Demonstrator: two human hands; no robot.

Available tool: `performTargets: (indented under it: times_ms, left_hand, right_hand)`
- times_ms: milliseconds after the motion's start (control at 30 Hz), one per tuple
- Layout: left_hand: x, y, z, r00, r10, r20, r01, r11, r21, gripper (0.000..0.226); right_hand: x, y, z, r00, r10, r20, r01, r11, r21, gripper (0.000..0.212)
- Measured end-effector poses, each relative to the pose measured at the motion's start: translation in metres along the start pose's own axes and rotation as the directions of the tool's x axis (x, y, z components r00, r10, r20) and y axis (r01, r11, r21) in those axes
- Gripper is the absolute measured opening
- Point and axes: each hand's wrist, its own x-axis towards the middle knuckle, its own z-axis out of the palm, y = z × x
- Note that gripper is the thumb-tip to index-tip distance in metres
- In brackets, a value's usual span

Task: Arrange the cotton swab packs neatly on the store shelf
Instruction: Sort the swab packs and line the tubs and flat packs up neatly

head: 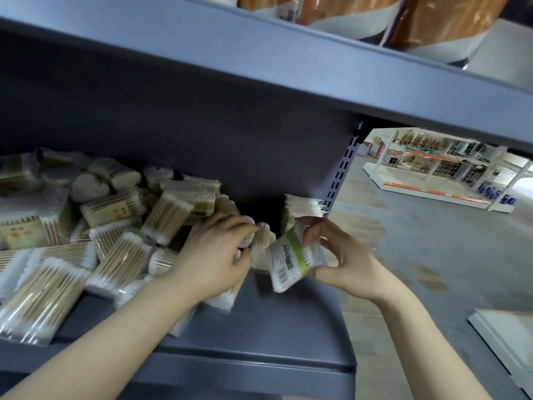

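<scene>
Cotton swab packs in clear plastic wrap with wooden sticks and white tips (121, 255) are lying in a loose, disordered heap across the left and middle of the dark grey metal shelf (274, 327). One pack (300, 207) is standing upright at the right end, just beside the perforated shelf upright (340, 177).

Left hand (215, 255) is reaching in palm down from the lower left, forearm extended over the shelf edge, fingers curling round a small pack (261, 235) at the right fringe of the heap.

Right hand (343, 261) is reaching in from the lower right, thumb and fingertips pinching a white-labelled pack with a green band (291, 259) and holding it tilted above the bare shelf surface, touching the pack in the left hand.

Labelling: a barcode and dark printed characters are showing on the white label, but they are too blurred to read. Yellowish labels on packs at the far left are likewise illegible.

Orange-and-white bagged goods (346, 15) are sitting on the shelf above.
</scene>
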Motion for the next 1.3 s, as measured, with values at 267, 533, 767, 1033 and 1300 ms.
performTargets:
  times_ms: [267, 533, 767, 1033, 1300]
  left_hand:
    - [0.011, 0.023, 0.024, 0.965, 0.057, 0.256, -0.034, 0.995, -0.093, 0.079]
    - [0.021, 0.032, 0.038, 0.959, 0.080, 0.272, -0.047, 0.991, -0.124, 0.064]
    - [0.021, 0.030, 0.042, 0.971, 0.065, 0.231, -0.033, 0.990, -0.139, 0.055]
    - [0.012, 0.052, 0.033, 0.981, -0.093, 0.171, 0.117, 0.984, -0.134, 0.047]
    - [0.004, 0.051, 0.044, 0.954, -0.187, 0.236, 0.260, 0.907, -0.330, 0.051]
  right_hand:
    - [-0.002, 0.003, -0.024, 0.990, -0.042, 0.137, 0.049, 0.997, -0.052, 0.032]
    - [0.002, 0.006, -0.035, 0.989, 0.012, 0.149, -0.006, 0.999, -0.045, 0.035]
    - [0.007, 0.014, -0.028, 0.996, 0.082, -0.036, -0.086, 0.990, -0.109, 0.048]
    - [0.003, 0.011, -0.021, 0.955, 0.121, -0.270, -0.131, 0.991, -0.021, 0.035]
    - [-0.003, 0.018, -0.010, 0.906, 0.135, -0.402, -0.135, 0.990, 0.028, 0.049]
